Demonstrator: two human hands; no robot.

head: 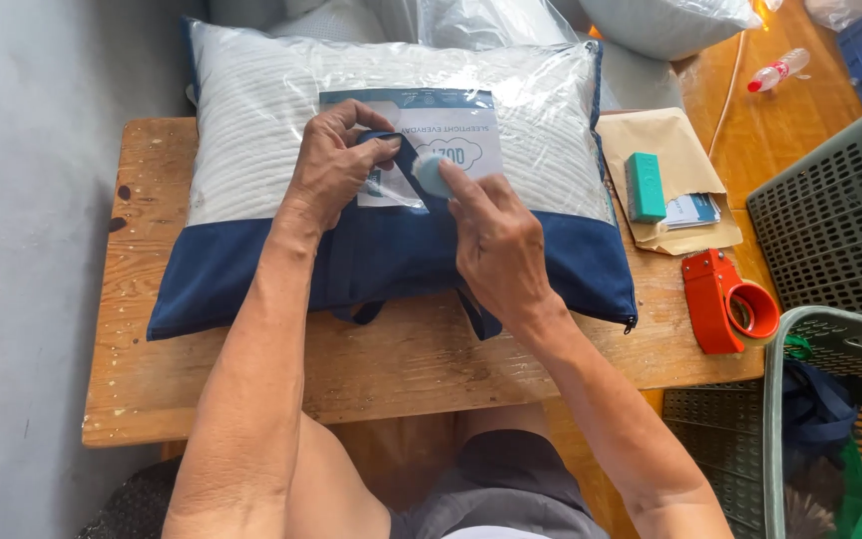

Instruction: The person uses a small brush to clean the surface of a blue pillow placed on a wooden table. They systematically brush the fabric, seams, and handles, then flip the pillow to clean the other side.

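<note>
Both hands are working at the middle of the pillow bag (281,130), which lies flat on the wooden counter (152,379), its long axis running left to right, clear quilted half away from the person and navy band toward them. The left hand (336,165) has its grip pressed together, pinching the navy strap (391,150) over the printed insert card (456,130). The right hand (496,245) pinches a small pale-blue round piece (431,175) against that strap, forefinger extended. By my reading the fastening is midway: pillow bagged, zip side closed, strap not yet laid flat. A teal block (644,187) on a brown envelope (665,150) and an orange tape dispenser (725,299) wait at right.
</note>
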